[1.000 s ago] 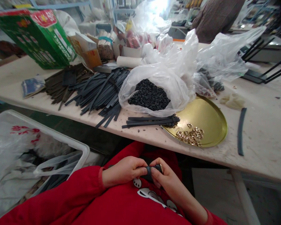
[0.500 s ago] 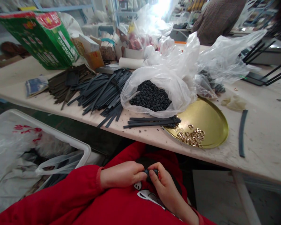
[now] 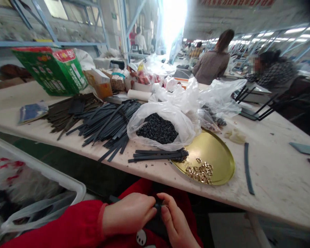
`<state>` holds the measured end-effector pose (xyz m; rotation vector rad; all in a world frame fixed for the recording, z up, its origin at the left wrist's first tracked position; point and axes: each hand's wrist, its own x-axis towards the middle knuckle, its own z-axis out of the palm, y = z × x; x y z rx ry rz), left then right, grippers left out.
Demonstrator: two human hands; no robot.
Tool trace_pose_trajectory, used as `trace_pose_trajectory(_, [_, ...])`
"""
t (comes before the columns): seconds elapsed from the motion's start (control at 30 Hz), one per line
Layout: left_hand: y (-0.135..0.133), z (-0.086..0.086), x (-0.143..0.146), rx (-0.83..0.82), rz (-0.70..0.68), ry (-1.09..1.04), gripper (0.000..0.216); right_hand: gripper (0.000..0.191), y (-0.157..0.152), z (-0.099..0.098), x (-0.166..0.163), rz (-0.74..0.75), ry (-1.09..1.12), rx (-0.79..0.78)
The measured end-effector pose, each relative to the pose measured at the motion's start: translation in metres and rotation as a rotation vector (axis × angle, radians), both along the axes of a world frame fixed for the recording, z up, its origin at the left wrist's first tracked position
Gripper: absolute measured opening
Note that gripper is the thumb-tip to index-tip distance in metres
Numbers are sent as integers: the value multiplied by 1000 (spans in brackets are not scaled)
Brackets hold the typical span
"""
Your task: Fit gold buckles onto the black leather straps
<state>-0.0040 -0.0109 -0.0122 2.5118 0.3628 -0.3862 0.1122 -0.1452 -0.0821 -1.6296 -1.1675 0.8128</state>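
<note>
My left hand [image 3: 129, 213] and my right hand [image 3: 174, 222] meet over my lap, below the table edge. Both have their fingers pinched round a small dark strap piece [image 3: 158, 207], mostly hidden between the fingertips. Red sleeves cover both arms. On the table above lie a small bundle of dark straps [image 3: 157, 155], a gold round tray [image 3: 217, 153] with several small gold buckles [image 3: 199, 171], and a clear plastic bag of small black loops [image 3: 157, 128].
A big heap of dark straps [image 3: 98, 119] covers the table's left part, behind it a green carton [image 3: 51, 70] and boxes. One loose strap [image 3: 248, 167] lies right of the tray. A white bin with plastic bags [image 3: 33, 193] stands at my left. People sit at far tables.
The camera has tilted upward, so the table and hands sit lower in the picture and the far room shows. My hands stay together on the dark piece in my lap.
</note>
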Motion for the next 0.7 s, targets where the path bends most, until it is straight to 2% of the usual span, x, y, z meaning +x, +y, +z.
trace_pose_trajectory(0.1, [19, 4, 18, 42, 1, -82, 29, 34, 17, 8, 20, -104, 51, -9])
trace_pose_trajectory(0.17, [38, 4, 34, 116, 111, -152, 26, 35, 34, 14, 48, -184, 6, -23])
trace_pose_trajectory(0.27, [67, -5, 61, 263, 335, -276, 21, 35, 66, 22, 104, -321, -330, -61])
trace_pose_trajectory(0.37, [85, -18, 86, 337, 352, -335, 22, 37, 98, 24, 148, -356, -694, -317])
trace_pose_trajectory(0.43, [92, -25, 96, 376, 355, -354, 23, 40, 110, 21, 164, -321, -806, -474])
trace_pose_trajectory(0.5, [99, -28, 93, 404, 342, -368, 22, 44, 114, 15, 172, -287, -823, -552])
trace_pose_trajectory(0.57, [111, -28, 77, 446, 383, -331, 24, 49, 111, 11, 177, -268, -796, -584])
trace_pose_trajectory(0.7, [147, -25, 24, 575, 681, -130, 26, 55, 102, 10, 180, -275, -741, -589])
